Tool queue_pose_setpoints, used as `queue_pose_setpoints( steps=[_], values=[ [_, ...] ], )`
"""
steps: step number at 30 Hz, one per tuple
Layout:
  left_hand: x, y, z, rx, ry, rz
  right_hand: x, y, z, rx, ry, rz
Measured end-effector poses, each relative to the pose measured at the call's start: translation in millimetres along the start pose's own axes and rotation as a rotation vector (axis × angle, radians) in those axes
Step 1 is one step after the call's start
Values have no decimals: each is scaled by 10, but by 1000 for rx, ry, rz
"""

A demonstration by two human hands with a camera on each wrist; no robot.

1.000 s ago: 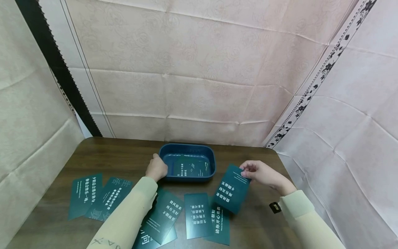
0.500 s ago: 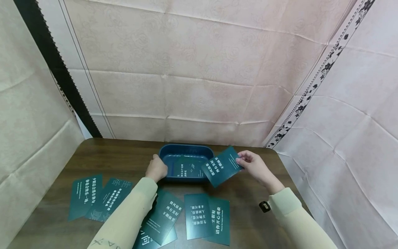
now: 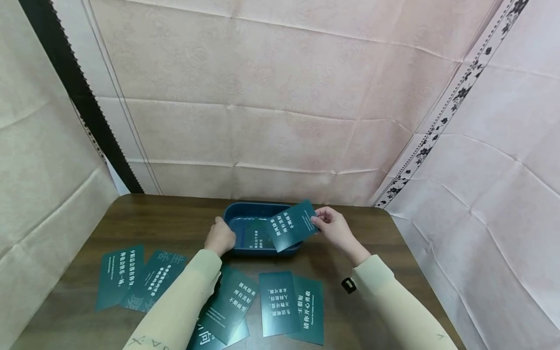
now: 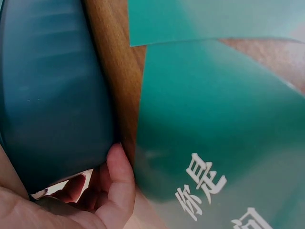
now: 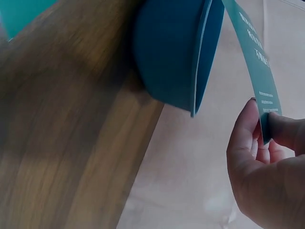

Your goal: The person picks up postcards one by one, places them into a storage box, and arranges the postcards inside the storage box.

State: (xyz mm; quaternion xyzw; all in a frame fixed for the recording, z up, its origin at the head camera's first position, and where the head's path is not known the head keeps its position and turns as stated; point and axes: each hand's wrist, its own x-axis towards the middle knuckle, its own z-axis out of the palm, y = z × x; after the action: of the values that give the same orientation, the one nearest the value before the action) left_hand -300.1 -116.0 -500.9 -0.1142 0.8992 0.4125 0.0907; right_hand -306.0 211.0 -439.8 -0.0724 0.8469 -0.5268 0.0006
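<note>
A dark blue tray (image 3: 238, 210) stands at the table's far middle with at least one green card (image 3: 258, 238) lying inside. My left hand (image 3: 220, 236) grips the tray's left wall (image 4: 52, 100), fingers curled round its lower corner. My right hand (image 3: 331, 227) pinches a green card with white writing (image 3: 291, 225) by its right end and holds it above the tray's right half; the right wrist view shows this card (image 5: 257, 71) edge-on over the tray's rim (image 5: 202, 57).
Several green cards lie on the brown table: two at the left (image 3: 120, 274), a group near the front middle (image 3: 275, 301), one under my left forearm (image 3: 227, 304). Pink cloth walls close in the back and both sides.
My right hand has carried its card up and to the left, from over the front cards to above the tray. The left hand has stayed on the tray.
</note>
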Motion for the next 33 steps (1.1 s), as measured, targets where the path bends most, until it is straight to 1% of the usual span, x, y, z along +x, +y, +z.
queue_pose_setpoints(
  steps=[4, 8, 11, 13, 17, 20, 24, 27, 33],
  values=[
    [-1, 17, 2, 4, -5, -1, 57, -27, 84, 39, -9, 33],
    [-2, 16, -4, 3, 1, 1, 153, -29, 201, 100, -10, 75],
    [-4, 4, -9, -1, 3, 6, 236, -8, 321, 110, -9, 101],
    [-7, -5, -9, -6, 1, 5, 279, 2, 409, 92, -23, 111],
    [-8, -10, -6, -6, 1, 0, 318, -25, 572, -14, -62, 100],
    [-6, -2, -3, -7, 0, -6, 330, -72, 672, -150, -74, 80],
    [3, 10, -2, -4, 5, -12, 383, -99, 787, -346, -54, 70],
    [13, 17, 1, -2, 7, -13, 431, -86, 860, -458, -51, 85],
    [20, 12, 10, -4, 0, -21, 460, -102, 973, -631, -110, 120]
  ],
)
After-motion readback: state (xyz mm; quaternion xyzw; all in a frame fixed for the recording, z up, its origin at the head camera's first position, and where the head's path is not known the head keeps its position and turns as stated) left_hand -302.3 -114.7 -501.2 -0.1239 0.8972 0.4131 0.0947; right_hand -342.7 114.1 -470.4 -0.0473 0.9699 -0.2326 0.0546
